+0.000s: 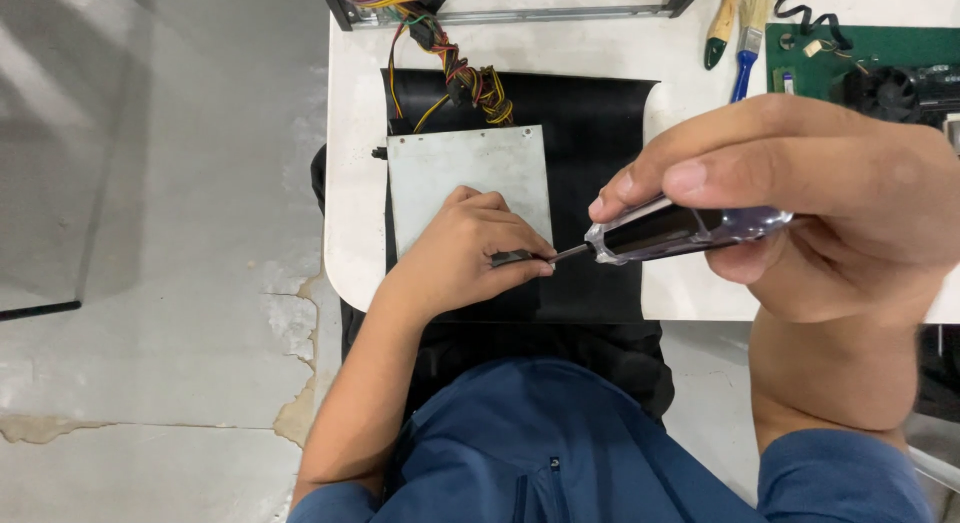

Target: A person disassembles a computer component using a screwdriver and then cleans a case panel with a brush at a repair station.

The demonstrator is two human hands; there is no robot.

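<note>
It looks like an electronics repair workshop: a white desk [350,133] on a worn concrete floor [150,233] carries a black mat [600,123], bundled coloured wires [470,83], a green circuit board [850,53] and brushes [745,43].

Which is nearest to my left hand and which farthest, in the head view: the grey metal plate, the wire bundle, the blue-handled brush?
1. grey metal plate, under the left hand.
2. wire bundle, beyond the plate.
3. blue-handled brush, far right corner.

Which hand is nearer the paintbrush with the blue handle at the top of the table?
Right. The right hand, holding a screwdriver, sits just below the blue-handled paintbrush. The left hand pinches a small dark part farther left and lower.
</note>
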